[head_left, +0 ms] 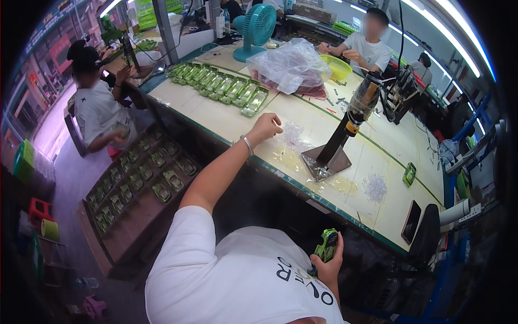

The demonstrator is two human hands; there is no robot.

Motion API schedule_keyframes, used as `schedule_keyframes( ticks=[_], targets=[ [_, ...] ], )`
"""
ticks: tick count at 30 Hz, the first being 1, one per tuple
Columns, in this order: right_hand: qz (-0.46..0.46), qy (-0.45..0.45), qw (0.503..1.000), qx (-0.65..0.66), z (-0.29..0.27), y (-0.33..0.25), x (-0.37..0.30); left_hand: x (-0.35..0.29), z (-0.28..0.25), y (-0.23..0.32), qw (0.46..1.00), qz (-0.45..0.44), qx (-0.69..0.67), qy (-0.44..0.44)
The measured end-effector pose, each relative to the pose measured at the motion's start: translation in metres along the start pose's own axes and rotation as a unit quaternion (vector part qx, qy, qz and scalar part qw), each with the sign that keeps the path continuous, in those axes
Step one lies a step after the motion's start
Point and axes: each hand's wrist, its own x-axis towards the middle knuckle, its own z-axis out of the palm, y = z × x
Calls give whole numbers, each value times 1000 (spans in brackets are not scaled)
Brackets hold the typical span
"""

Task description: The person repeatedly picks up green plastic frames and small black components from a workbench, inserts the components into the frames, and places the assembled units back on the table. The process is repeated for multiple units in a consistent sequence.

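Observation:
My right hand [330, 264] is wrapped round a green toy car body [326, 245] and holds it low, in front of the table's near edge. Over the worktable [270, 167], my left hand [264, 128] has its fingers drawn together; what they pinch, if anything, is too small to make out. Just right of that hand lies a loose pile of small clear plastic pieces [294, 135]. A second heap of clear pieces [375, 187] sits farther right. Between the two heaps stands a black post tool on a metal base [332, 159], its top wrapped in plastic.
Rows of green car shells [221, 86] line the table's far left, beside a plastic bag of reddish parts [294, 67]. A teal fan [256, 27], yellow bowl [337, 67], phone [411, 221] and single green shell [409, 174] are around. A brown tray [132, 216] holds more shells. Co-workers sit nearby.

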Motion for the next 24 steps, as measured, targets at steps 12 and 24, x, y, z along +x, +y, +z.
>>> schedule_keyframes(
  ticks=[12,24],
  targets=[
    [-60,-21,998,-27,6,-15,14,-146,-7,73,953,-3,-289,-94],
    [-177,-121,974,-67,19,-56,43,-209,33,108,938,154,-264,-162]
  ],
)
